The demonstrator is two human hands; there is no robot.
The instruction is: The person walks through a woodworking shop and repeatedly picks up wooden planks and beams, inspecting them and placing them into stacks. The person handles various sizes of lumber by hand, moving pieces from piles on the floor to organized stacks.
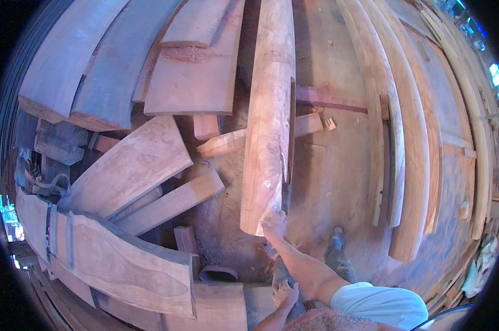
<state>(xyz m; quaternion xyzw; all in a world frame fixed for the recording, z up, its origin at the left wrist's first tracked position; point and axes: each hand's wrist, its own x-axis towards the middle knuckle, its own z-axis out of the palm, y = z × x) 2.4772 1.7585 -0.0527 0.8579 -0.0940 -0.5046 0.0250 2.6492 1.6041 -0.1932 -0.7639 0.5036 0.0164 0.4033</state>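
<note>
Where the sawdust-covered floor (337, 182) opens between stacks of timber, a person stands looking down at a long, thick plank (267, 110) of pale reddish wood. Its long axis runs almost straight away from the person, from a near end just in front of their feet up toward the far top of the view, leaning very slightly to the right as it goes. The near end is rounded and sits at about the middle of the scene; the far end passes out of sight at the top edge.

The right hand (274, 222) reaches forward on a bare arm and grips the near end of the plank, fingers curled over its lower right corner. The left hand (285, 293) is lower and closer to the body, fingers loosely bent and spread; whether it has hold of anything I cannot tell. A shoe (336, 238) shows on the floor just right of the right arm.

To the left lie broad flat slabs (131, 168), overlapping at angles, with a large wavy-edged board (122, 265) nearest the person. A short block (227, 142) lies crosswise beneath the plank. To the right, several long narrow boards (409, 138) lie roughly parallel to the plank, bowed by the lens.
</note>
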